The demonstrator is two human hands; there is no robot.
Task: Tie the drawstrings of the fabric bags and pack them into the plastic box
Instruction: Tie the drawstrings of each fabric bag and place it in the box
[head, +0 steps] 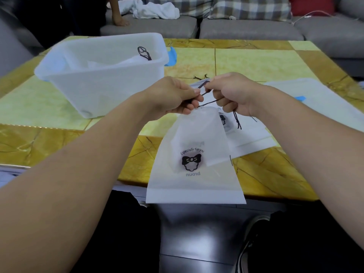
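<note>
Hanging below both hands, the fabric bag (195, 154) dangles from drawstrings (206, 103) pinched in left grip (175, 97) and right grip (230, 93).

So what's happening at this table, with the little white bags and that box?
A person is tying the black drawstring of a white fabric bag held up over the table's near edge. The left hand and right hand each pinch the cord. The plastic box on the left already holds at least one bag, and more bags lie flat on the right.
</note>
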